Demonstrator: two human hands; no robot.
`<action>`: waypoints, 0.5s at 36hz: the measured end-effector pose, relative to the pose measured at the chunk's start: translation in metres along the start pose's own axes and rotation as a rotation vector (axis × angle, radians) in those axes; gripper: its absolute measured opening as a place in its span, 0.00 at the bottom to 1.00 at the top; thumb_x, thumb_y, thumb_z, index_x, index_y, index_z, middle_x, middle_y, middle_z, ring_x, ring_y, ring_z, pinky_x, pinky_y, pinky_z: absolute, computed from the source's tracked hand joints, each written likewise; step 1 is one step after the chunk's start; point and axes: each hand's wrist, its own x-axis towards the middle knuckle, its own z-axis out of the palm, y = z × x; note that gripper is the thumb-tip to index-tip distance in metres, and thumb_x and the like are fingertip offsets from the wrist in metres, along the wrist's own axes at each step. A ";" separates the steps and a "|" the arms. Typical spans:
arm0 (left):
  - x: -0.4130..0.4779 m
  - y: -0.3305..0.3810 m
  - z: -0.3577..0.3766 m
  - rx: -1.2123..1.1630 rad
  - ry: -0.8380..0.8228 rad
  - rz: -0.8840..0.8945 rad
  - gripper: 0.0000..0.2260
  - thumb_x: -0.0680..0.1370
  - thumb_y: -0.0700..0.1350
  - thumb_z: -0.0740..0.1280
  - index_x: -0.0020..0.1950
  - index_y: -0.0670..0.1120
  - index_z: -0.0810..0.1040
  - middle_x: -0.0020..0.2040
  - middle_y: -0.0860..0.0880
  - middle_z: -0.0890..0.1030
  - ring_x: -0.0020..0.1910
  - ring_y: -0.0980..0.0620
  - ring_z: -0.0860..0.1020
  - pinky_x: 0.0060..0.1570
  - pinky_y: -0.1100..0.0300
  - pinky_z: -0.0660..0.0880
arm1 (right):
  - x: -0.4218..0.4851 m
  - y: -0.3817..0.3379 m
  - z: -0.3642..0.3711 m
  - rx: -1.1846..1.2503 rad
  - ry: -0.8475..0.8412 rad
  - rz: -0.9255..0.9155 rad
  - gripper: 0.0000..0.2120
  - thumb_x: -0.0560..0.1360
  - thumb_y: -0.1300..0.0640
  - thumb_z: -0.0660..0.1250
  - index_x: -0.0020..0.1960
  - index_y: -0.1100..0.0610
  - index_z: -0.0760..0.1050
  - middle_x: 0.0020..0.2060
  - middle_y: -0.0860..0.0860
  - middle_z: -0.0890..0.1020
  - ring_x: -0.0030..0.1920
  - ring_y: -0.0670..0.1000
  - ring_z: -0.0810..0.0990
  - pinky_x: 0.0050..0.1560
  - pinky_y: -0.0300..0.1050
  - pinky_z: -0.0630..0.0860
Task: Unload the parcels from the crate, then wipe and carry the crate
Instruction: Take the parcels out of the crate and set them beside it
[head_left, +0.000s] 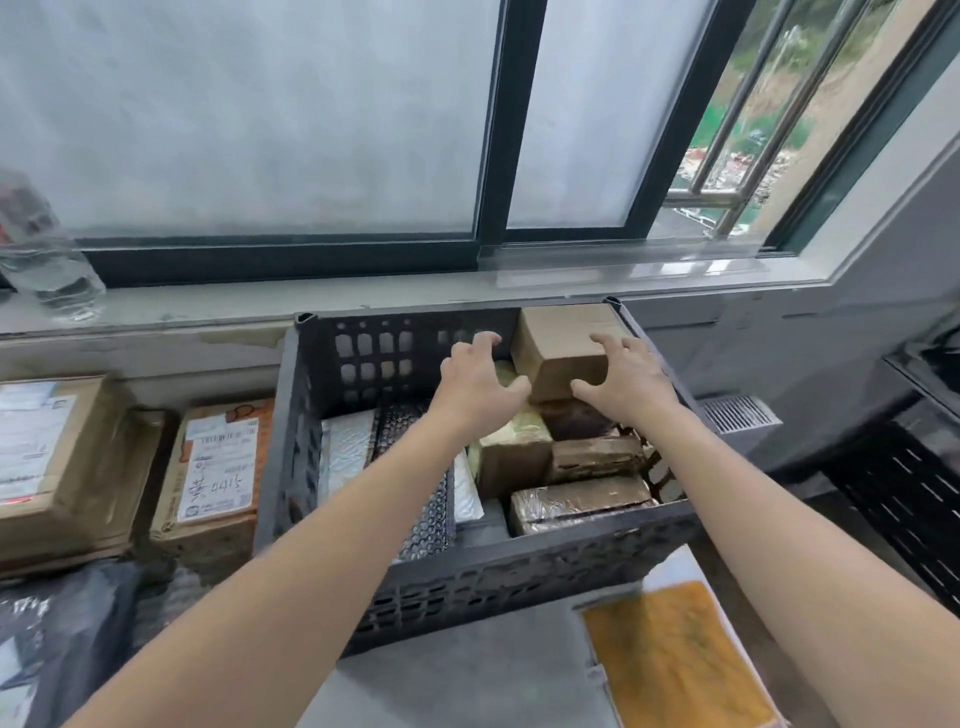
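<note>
Two labelled boxes (156, 478) sit left of the black crate (467, 571). My left hand (480, 382) and right hand (626, 382), fingers spread, flank the top brown parcel (563, 345) inside the crate; contact apparently not yet made. Yellow cloth (675, 660) lies at right.

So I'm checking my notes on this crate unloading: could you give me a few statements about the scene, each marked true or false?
1. The crate is empty. False: several parcels lie in it.
2. Both hands reach for the plain brown box at the crate's far right. True.
3. The left hand holds a cloth. False: it is open and holds nothing.
4. A yellow cloth lies near the crate. True.
5. The labelled box is inside the crate. False: it sits outside, to its left.
</note>
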 end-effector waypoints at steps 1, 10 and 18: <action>0.004 0.004 0.006 -0.002 -0.009 -0.016 0.28 0.78 0.51 0.65 0.76 0.48 0.59 0.71 0.42 0.64 0.69 0.42 0.63 0.68 0.49 0.66 | 0.005 0.007 -0.001 -0.002 -0.019 0.004 0.35 0.73 0.42 0.69 0.76 0.45 0.58 0.74 0.55 0.63 0.71 0.59 0.65 0.65 0.54 0.69; 0.038 0.021 0.052 -0.183 -0.034 -0.226 0.32 0.79 0.49 0.65 0.79 0.49 0.53 0.71 0.44 0.69 0.62 0.46 0.72 0.58 0.56 0.70 | 0.032 0.031 -0.001 0.053 -0.054 0.032 0.37 0.73 0.48 0.71 0.76 0.47 0.57 0.69 0.59 0.63 0.68 0.61 0.65 0.64 0.54 0.70; 0.038 0.013 0.065 -0.323 0.099 -0.268 0.36 0.74 0.45 0.70 0.78 0.50 0.56 0.68 0.47 0.72 0.62 0.48 0.73 0.64 0.51 0.72 | 0.032 0.038 -0.005 0.211 -0.085 -0.054 0.32 0.73 0.46 0.71 0.73 0.49 0.65 0.66 0.58 0.68 0.68 0.58 0.65 0.60 0.50 0.68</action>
